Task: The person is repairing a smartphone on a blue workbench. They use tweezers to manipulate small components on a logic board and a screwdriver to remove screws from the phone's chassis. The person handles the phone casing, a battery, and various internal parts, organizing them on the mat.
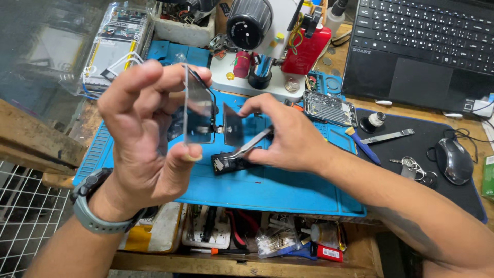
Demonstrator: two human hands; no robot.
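Blue rubber matting (288, 193) covers a cluttered wooden bench, with a black mat (442, 190) to its right. Above the blue mat, the left hand (146, 134) pinches a thin phone screen panel (198, 110) upright between thumb and fingertips, edge toward the camera. The right hand (288, 136) grips metal tweezers (249, 148), their tips near a small black part (231, 163) lying on the mat, and its fingertips touch a flat piece (232, 126) joined to the panel. Behind stand a microscope (257, 31), an opened phone (329, 108) and a laptop (427, 46). A mouse (454, 160) and keys (414, 169) rest on the black mat.
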